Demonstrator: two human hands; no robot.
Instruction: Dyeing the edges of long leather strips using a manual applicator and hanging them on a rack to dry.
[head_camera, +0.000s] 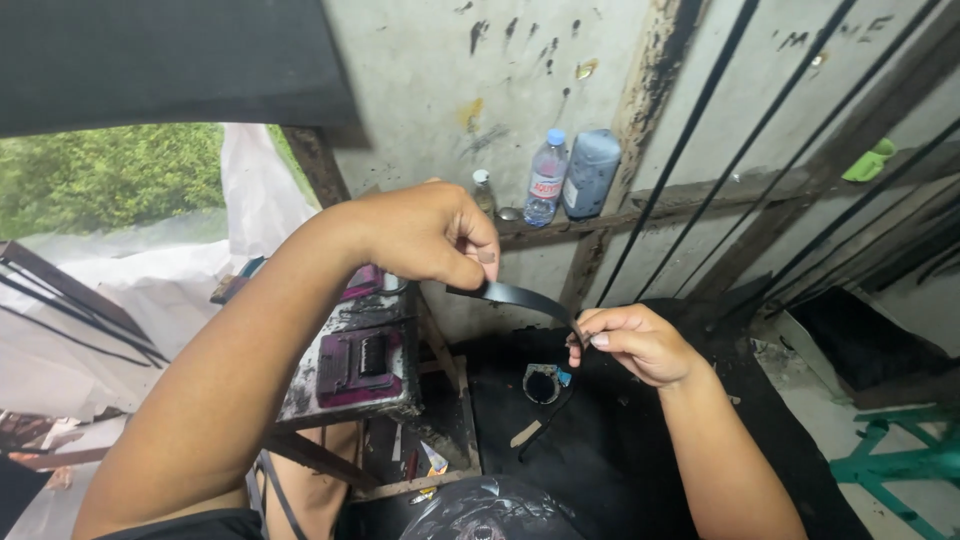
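That black strip (515, 296) hangs in mid-air over the dark floor (620, 440), stretched between both hands. Left hand (425, 235) pinches the high end, right hand (635, 343) pinches the low end. I'd keep both grips tight and the strip taut, clear of the small round tin (541, 384) below

I see a stained grey plaster wall (420, 90) with a wooden ledge (700, 195) carrying a clear water bottle (546, 180) and a grey container (591, 172); daylight enters through an opening onto green foliage (110, 175); a turquoise stool (900, 460) stands on the dark floor (620, 440)
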